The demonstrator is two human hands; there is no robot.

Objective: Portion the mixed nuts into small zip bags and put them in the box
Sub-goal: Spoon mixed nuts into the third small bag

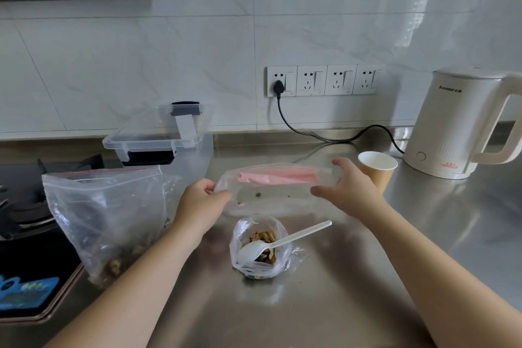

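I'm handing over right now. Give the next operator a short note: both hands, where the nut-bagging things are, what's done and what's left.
Left hand and right hand each pinch an end of a small zip bag with a pink strip, held above the counter; only a few crumbs show inside.
Open bag of mixed nuts stands just below, white plastic spoon resting in it.
Large zip bag with nuts at the bottom stands to the left.
Clear box is behind it, lid on top; no bags visible inside.
Done: nothing boxed that I can see.
Left: fill the held bag, seal it, box it.

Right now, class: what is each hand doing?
Left hand: pinches the zip bag's left end.
Right hand: grips its right end.
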